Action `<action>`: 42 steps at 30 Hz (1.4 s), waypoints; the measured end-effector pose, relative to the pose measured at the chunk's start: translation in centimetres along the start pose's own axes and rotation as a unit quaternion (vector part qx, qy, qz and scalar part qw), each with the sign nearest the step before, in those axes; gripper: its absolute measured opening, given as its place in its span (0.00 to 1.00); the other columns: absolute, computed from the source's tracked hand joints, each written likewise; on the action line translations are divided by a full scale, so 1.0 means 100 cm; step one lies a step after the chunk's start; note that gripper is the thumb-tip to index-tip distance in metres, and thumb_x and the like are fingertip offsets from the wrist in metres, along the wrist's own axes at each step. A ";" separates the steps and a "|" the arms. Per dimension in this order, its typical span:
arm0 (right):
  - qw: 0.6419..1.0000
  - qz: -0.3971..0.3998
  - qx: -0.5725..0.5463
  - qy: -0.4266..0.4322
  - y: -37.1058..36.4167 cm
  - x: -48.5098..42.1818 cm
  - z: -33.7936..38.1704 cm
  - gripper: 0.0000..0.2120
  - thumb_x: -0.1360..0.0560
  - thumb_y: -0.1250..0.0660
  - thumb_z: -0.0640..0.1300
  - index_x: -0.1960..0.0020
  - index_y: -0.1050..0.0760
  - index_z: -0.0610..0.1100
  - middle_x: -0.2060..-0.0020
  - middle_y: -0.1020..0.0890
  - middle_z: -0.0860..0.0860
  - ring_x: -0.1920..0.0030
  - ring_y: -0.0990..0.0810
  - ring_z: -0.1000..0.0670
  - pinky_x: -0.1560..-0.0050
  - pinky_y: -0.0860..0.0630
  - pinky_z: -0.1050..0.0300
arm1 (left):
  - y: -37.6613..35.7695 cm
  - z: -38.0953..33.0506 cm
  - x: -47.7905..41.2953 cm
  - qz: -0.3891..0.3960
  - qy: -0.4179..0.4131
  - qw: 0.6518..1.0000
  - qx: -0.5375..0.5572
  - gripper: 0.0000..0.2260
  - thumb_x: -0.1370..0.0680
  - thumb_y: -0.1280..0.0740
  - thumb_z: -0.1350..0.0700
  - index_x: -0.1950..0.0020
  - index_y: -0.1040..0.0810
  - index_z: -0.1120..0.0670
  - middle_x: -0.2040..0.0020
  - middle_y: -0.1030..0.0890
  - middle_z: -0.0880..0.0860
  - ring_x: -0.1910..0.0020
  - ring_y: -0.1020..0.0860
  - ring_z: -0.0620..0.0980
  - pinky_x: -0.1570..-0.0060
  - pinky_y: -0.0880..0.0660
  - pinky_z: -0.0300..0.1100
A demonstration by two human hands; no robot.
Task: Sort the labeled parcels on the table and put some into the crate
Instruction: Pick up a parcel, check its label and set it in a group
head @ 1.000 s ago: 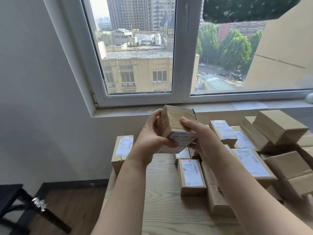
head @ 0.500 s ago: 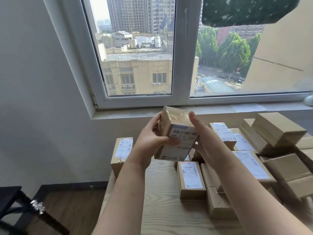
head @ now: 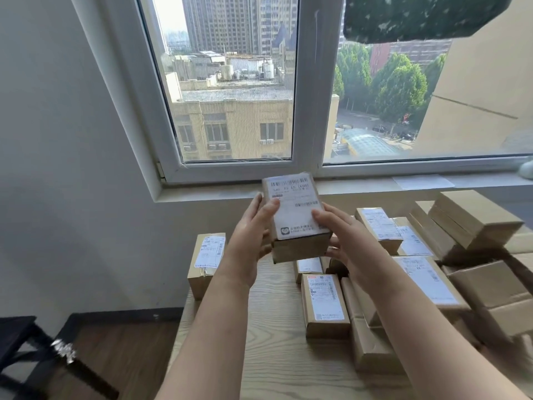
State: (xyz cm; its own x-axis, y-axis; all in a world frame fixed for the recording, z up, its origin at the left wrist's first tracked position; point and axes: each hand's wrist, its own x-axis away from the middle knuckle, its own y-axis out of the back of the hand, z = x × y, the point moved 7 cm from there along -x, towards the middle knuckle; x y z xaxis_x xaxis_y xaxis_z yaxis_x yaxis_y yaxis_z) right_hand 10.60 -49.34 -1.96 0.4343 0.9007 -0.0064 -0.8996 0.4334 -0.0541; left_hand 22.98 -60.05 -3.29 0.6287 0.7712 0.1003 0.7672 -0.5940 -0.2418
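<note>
Holding the parcel point(head: 294, 215) label-up above the far table point(head: 268, 342), left hand point(head: 251, 241) and right hand point(head: 346, 243) clasping its sides, I should steady it and read before sorting.

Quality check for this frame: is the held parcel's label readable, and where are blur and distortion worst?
Head view: even daylight, no glare on the held parcel; its label shows barcodes, small print too soft to read. Head view, edges: smear is worst on the dark furniture lower left; the wide lens tilts the window frame.
</note>
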 end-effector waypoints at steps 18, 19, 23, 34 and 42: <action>0.978 -0.015 0.191 0.085 -0.010 0.002 0.003 0.22 0.28 0.21 0.45 0.40 0.24 0.63 0.54 0.17 0.68 0.52 0.19 0.65 0.57 0.25 0.73 | 0.004 0.007 0.001 -0.081 0.119 0.989 -0.038 0.17 0.20 0.38 0.38 0.53 0.18 0.50 0.64 0.20 0.52 0.66 0.20 0.51 0.67 0.24 0.41; 0.976 -0.016 0.196 0.091 -0.011 0.003 0.006 0.22 0.28 0.22 0.45 0.41 0.24 0.63 0.55 0.17 0.69 0.52 0.19 0.65 0.57 0.26 0.74 | 0.005 0.007 0.001 -0.081 0.117 0.989 -0.042 0.18 0.20 0.38 0.38 0.52 0.18 0.50 0.63 0.20 0.53 0.66 0.20 0.51 0.68 0.24 0.41; 0.977 -0.023 0.188 0.098 -0.007 0.007 0.007 0.18 0.28 0.22 0.45 0.45 0.21 0.64 0.55 0.15 0.64 0.52 0.17 0.62 0.55 0.23 0.71 | 0.005 0.004 0.001 -0.073 0.107 0.990 -0.053 0.18 0.21 0.37 0.37 0.53 0.18 0.51 0.60 0.21 0.55 0.67 0.21 0.52 0.73 0.25 0.40; 0.976 -0.010 0.193 0.097 -0.011 0.008 0.004 0.23 0.29 0.22 0.41 0.39 0.23 0.60 0.56 0.16 0.69 0.53 0.19 0.67 0.57 0.26 0.74 | 0.014 0.011 -0.002 -0.044 0.097 0.992 -0.065 0.19 0.21 0.37 0.38 0.48 0.16 0.51 0.58 0.18 0.54 0.63 0.19 0.54 0.66 0.22 0.44; 0.992 0.025 0.126 -0.001 -0.018 -0.004 -0.033 0.26 0.25 0.38 0.66 0.29 0.28 0.61 0.42 0.17 0.62 0.42 0.18 0.62 0.45 0.22 0.64 | 0.029 0.025 -0.005 -0.051 0.061 0.993 -0.085 0.13 0.18 0.38 0.42 0.42 0.17 0.44 0.53 0.12 0.48 0.54 0.16 0.50 0.59 0.19 0.42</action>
State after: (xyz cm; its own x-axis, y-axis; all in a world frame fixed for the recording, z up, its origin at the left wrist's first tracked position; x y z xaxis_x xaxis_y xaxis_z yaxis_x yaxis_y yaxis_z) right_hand 12.18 -50.62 -5.13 0.3889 0.9213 -0.0013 -0.9032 0.3816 0.1966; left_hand 24.58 -61.59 -6.45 0.5501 0.8016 0.2343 0.8311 -0.5530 -0.0591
